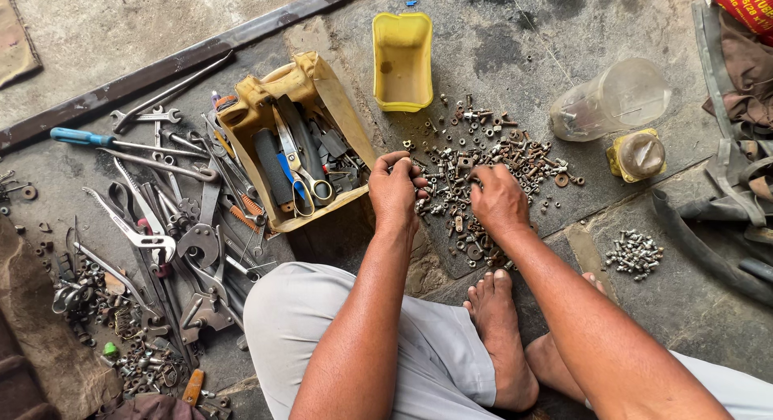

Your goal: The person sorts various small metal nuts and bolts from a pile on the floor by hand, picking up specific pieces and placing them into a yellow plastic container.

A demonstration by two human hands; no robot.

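Pile of nuts and bolts (483, 166) at 12 o'clock is being sorted | left hand (394, 193) pinched on a small piece, right hand (499, 201) curled, palm down, grip unclear | light single picks are being advised.

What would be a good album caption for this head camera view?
Seated on the floor, a person's left hand and right hand pick through rusty nuts and bolts beside a toolbox.

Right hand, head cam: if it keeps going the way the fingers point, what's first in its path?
The right hand points up-left into the spread of rusty nuts and bolts on the floor, so it would meet those first. The yellow tub lies farther on, probably left of that line.
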